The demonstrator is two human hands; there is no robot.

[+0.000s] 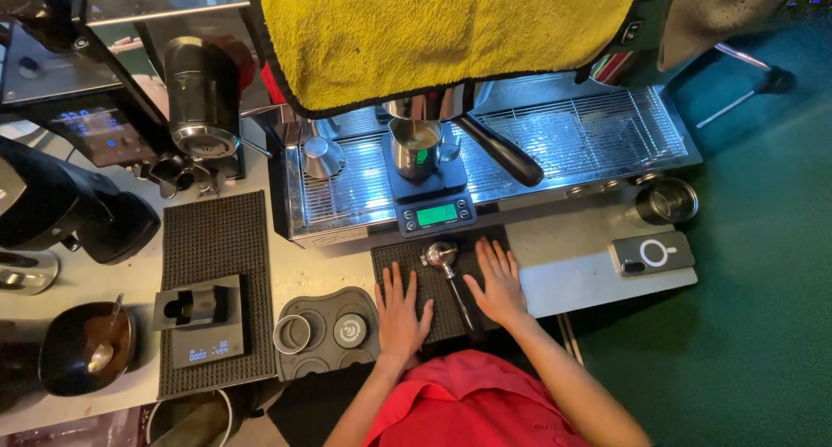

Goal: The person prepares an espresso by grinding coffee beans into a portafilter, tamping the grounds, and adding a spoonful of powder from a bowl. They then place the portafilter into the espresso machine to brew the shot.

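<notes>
Espresso machine (520,144) under yellow towel (442,31)

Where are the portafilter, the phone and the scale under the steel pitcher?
portafilter (440,255): head view, on its round basket end.
phone (652,254): head view, middle of its back.
scale (436,214): head view, on its lit green display.

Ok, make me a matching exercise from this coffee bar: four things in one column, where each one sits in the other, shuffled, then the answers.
Things:
1. Portafilter
2. Metal pitcher
3. Phone
4. Yellow towel

Places:
A. Draped over the top of the espresso machine
B. On the black mat between the left hand and the right hand
C. On the counter's right end
D. On the scale with the green display

Pairs: 1-B, 2-D, 3-C, 4-A
</notes>
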